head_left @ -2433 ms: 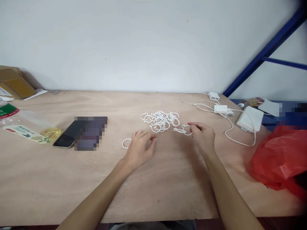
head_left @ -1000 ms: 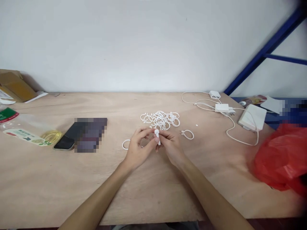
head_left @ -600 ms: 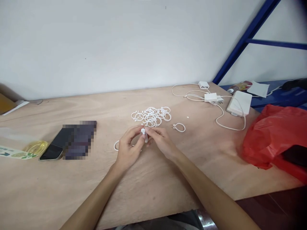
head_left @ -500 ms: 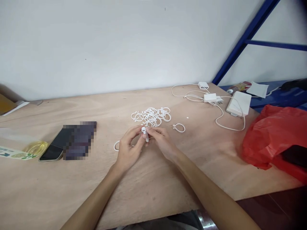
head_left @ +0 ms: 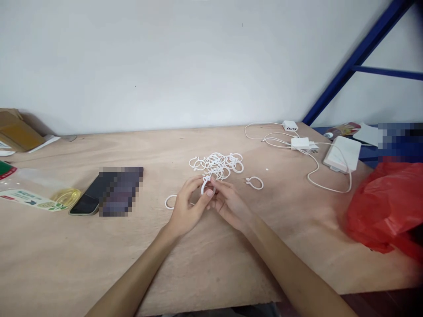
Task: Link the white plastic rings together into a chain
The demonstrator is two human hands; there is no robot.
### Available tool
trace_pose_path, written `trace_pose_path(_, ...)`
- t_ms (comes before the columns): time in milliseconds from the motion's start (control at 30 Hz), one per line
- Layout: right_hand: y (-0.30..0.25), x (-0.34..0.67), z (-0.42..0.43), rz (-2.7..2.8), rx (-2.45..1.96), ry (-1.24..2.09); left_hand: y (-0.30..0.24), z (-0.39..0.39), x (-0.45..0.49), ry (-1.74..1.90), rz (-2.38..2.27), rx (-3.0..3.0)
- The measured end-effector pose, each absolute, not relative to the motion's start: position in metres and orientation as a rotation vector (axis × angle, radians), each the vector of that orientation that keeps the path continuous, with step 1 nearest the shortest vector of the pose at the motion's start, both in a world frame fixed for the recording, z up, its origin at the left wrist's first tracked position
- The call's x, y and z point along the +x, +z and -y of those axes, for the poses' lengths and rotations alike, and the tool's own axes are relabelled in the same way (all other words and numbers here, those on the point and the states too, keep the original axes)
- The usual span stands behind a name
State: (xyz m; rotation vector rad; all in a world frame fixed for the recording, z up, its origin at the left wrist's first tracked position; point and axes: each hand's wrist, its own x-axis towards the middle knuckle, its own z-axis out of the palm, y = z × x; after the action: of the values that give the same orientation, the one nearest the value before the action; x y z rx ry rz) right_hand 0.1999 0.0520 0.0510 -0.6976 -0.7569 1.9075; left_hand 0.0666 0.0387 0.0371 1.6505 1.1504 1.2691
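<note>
Between my two hands, just above the table, is a white plastic ring [head_left: 203, 188] with a small clasp at its top. My left hand [head_left: 188, 204] grips it from the left, thumb in front and fingers behind. From the right, my right hand [head_left: 231, 204] has its fingertips closed on the same ring near the clasp. Beyond the hands lies a loose pile of similar white rings [head_left: 218, 165]. A single ring [head_left: 256, 183] rests right of the pile. Another ring [head_left: 170, 202] lies left of my left hand, partly covered by it.
A phone [head_left: 86, 200] lies at left beside a blurred dark item and a clear plastic bag [head_left: 33, 200]. A cardboard box [head_left: 20, 132] stands far left. White chargers with cables [head_left: 300, 143], a white box [head_left: 343, 153] and a red plastic bag [head_left: 386, 207] occupy the right.
The ring between my hands has turned, so its round loop now shows rather than its narrow edge. The view has shifted slightly left, and the scene appears further right.
</note>
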Motion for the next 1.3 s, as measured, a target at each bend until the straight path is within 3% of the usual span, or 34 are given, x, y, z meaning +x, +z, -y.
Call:
trace_pose_path(267, 0.048, 0.202, -0.053, 0.847, -0.771, 1.940, 0.035, -0.038, 0.071, 1.206, -0.984, 1.276)
trace_pose_path(433, 0.044, 0.199, -0.053, 1.080, -1.063, 1.483, 0.036, -0.042, 0.067, 1.296, -1.009, 1.408)
trace_pose_path(600, 0.045, 0.201, -0.053, 1.132, -1.061, 1.166, 0.037, -0.040, 0.067, 1.284, -1.007, 1.308)
trace_pose_path(800, 0.044, 0.205, -0.055, 1.271, -1.028, 1.155, 0.044, -0.038, 0.069, 1.100, -0.968, 1.163)
trace_pose_path(1167, 0.044, 0.208, -0.051, 1.549, -1.067, 0.841, 0.053, -0.037, 0.065, 0.956, -0.881, 1.181)
trace_pose_path(1300, 0.046, 0.207, -0.051, 1.497, -1.070, 0.953, 0.058, -0.035, 0.064, 0.903, -0.983, 1.312)
